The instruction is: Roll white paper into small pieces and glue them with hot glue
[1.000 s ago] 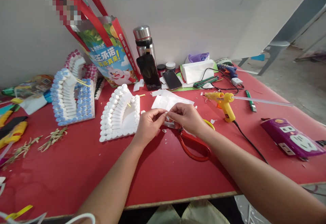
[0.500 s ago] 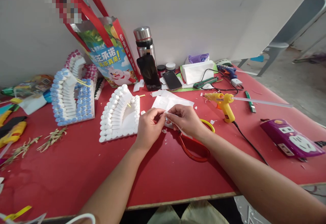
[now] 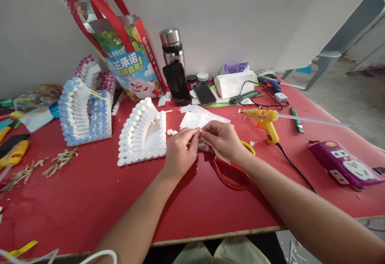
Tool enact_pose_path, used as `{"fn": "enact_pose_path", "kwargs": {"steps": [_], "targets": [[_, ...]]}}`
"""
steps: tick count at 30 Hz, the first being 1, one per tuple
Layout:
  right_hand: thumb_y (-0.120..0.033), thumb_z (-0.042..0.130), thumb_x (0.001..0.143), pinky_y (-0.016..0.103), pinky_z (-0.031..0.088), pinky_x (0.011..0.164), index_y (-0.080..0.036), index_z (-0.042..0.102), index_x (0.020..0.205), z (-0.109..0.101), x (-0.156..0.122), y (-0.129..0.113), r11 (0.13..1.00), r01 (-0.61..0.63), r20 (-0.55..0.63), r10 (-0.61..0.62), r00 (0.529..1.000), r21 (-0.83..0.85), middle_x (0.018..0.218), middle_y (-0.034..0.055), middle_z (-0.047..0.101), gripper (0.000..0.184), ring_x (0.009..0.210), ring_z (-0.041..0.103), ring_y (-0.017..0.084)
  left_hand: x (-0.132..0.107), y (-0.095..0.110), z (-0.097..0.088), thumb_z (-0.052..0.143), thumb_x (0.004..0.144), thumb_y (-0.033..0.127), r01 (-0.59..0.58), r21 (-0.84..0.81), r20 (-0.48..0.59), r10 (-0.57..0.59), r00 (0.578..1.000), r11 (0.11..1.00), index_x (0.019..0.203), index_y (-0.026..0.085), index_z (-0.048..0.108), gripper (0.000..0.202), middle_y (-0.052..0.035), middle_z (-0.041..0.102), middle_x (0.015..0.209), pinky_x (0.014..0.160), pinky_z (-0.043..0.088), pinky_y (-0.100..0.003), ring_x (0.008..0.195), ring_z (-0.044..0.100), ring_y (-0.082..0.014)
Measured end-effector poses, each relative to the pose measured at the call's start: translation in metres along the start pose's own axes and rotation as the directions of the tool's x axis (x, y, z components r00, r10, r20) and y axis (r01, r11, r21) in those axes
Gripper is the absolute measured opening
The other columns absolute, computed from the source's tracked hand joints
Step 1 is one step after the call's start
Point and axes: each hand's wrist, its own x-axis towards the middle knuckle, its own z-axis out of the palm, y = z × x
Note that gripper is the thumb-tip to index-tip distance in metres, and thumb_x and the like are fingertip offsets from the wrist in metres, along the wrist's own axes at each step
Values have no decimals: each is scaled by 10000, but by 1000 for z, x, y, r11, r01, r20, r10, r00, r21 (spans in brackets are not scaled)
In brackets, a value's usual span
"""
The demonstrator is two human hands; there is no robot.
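Observation:
My left hand (image 3: pixel 182 150) and my right hand (image 3: pixel 221 138) meet fingertip to fingertip above the red table, both closed in a pinch. Between them is a small piece of white paper (image 3: pixel 221 156), mostly hidden by the fingers, with a strip showing under my right hand. Below that hand lie scissors (image 3: pixel 231 180) with red and yellow handles. Behind my hands rest white paper sheets (image 3: pixel 200 117). To the left stands a fan-shaped white model (image 3: pixel 141 136) edged with rows of rolled white pieces, and small white rolls (image 3: pixel 172 132) sit beside it.
A yellow glue gun (image 3: pixel 264 121) and a purple power strip (image 3: pixel 343 162) are on the right. At the back stand a steel bottle (image 3: pixel 171 39), a phone (image 3: pixel 177 83), a white tissue pack (image 3: pixel 234 84) and a colourful bag (image 3: pixel 132 63). Blue-and-white model (image 3: pixel 86 113) and dried sprigs (image 3: pixel 61 162) lie left.
Both hands have shifted very slightly to the right, still pinched together at the small white paper. The view has also moved a little; the objects on the table stay put.

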Motion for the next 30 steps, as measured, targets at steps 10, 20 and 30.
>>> {"fn": "enact_pose_path", "kwargs": {"steps": [10, 20, 30], "targets": [[-333, 650, 863, 255, 463, 475, -165, 610, 832, -4, 0, -11, 999, 35, 44, -33, 998, -39, 663, 9, 677, 175, 481, 582, 120, 7, -5, -5, 611, 928, 314, 292, -352, 146, -257, 955, 889, 1016, 201, 765, 210, -45, 695, 857, 744, 551, -293, 737, 658, -158], [-364, 670, 851, 252, 450, 447, -174, 601, 806, -7, 1, -13, 998, -4, 30, 6, 1000, -69, 667, 22, 691, 206, 468, 593, 132, 8, 1, -10, 643, 906, 324, 369, -395, 197, -315, 928, 841, 979, 179, 738, 188, -50, 712, 899, 736, 552, -271, 763, 671, -156], [-292, 662, 847, 233, 447, 490, -185, 577, 745, 0, -5, -14, 965, 71, -59, -89, 994, -253, 596, -14, 592, 171, 519, 579, 126, 4, -2, -6, 679, 872, 369, 470, -447, 243, -402, 883, 761, 953, 174, 719, 216, -57, 725, 888, 745, 578, -309, 782, 683, -181]]}}
